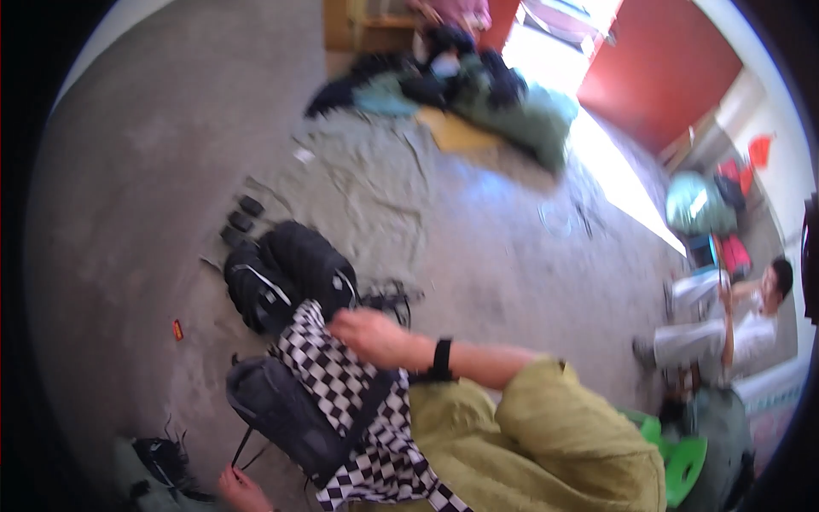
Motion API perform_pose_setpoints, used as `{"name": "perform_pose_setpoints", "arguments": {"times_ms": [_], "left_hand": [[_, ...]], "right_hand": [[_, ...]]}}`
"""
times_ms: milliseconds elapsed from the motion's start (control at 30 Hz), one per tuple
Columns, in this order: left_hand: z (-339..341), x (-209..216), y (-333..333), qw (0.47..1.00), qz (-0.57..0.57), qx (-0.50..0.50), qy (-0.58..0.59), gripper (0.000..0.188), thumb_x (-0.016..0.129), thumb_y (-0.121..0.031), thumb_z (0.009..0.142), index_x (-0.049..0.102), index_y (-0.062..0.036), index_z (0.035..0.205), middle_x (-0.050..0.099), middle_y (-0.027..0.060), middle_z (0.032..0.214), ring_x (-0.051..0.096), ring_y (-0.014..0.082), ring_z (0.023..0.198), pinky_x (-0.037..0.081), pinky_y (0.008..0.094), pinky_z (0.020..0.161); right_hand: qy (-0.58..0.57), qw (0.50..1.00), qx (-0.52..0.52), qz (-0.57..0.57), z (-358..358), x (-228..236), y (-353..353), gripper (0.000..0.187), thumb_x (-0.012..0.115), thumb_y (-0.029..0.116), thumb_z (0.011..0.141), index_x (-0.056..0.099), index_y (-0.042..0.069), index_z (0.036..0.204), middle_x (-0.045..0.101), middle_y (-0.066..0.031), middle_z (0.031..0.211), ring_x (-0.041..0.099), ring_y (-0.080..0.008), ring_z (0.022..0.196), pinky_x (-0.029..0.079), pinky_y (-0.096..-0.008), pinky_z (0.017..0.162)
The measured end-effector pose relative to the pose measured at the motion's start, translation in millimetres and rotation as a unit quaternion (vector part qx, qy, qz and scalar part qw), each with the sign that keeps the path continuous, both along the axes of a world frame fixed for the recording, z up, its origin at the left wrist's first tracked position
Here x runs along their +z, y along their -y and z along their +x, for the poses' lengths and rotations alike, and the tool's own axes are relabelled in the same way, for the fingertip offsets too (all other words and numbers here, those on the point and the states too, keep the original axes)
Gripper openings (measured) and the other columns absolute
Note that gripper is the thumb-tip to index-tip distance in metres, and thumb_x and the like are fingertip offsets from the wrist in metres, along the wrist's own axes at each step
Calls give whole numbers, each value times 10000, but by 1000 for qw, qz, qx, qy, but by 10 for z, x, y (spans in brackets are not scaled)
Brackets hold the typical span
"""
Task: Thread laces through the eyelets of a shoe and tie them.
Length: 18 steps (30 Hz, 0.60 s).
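Note:
A dark grey backpack point(277, 414) lies across my lap, over a black-and-white checkered cloth point(328, 367) that looks like an apron. At the lower left, my left hand point(243, 492) is closed on a thin black strap point(243, 445) that runs up to the pack. My right hand point(371, 337), with a black band on its wrist, is over the upper part of the checkered cloth. Its fingers are curled together, and whatever they grip is hidden. Just beyond are two black bags point(307, 256) on the floor.
Black straps point(392, 299) lie beside the bags, and small black pieces point(243, 213) behind them. A grey-green sheet point(358, 179) covers part of the floor. Farther off are piled dark bundles point(444, 81). A person point(734, 324) sits at right, near a green plastic stool point(682, 465).

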<state>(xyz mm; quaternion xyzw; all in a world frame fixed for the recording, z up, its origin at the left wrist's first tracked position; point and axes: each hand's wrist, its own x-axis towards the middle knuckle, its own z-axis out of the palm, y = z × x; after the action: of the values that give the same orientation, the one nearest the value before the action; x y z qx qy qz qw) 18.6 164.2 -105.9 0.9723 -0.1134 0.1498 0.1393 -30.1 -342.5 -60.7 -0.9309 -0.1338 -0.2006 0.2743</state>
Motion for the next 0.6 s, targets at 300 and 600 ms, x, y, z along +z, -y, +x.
{"name": "perform_pose_setpoints", "arguments": {"times_ms": [300, 600], "left_hand": [[125, 361, 140, 989, 54, -34, -133, 312, 564, -180, 1040, 665, 95, 1146, 685, 267, 1053, 654, 438, 918, 513, 467, 804], [351, 609, 37, 963, 170, -21, -206, 421, 567, -285, 1039, 669, 99, 1177, 703, 296, 1073, 665, 447, 940, 515, 469, 836]], "right_hand": [[-217, 948, -222, 77, -1630, 39, 1259, 187, 647, 82, 886, 703, 58, 1064, 654, -128, 1019, 671, -358, 900, 543, -457, 797], [-495, 806, -305, 112, -3281, -694, 1269, 288, 717, 117, 826, 726, 35, 1101, 690, -171, 1025, 655, -375, 1035, 528, -468, 887]]}}
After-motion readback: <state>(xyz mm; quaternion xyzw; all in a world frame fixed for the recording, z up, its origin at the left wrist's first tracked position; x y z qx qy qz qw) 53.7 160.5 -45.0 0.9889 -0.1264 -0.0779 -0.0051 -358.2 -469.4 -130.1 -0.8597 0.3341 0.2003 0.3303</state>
